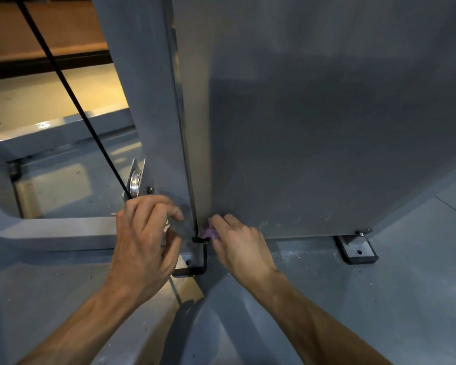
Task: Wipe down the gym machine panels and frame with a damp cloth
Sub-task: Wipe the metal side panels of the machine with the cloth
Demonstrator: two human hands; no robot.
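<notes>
Fingers [223, 219] of right hand [240, 248] curled over purple cloth [208, 232], pinching it against bottom corner of grey panel [313, 127], lower centre of frame. Left hand [145, 241] wrapped around frame upright [156, 101], fingers bent, close to black cable [71, 93] and pulley [135, 184]. Risk, as a judgement: cloth snagging on black bracket [195, 259] just below. Cloth mostly hidden, bunched small, only 1 crumpled edge showing.
</notes>
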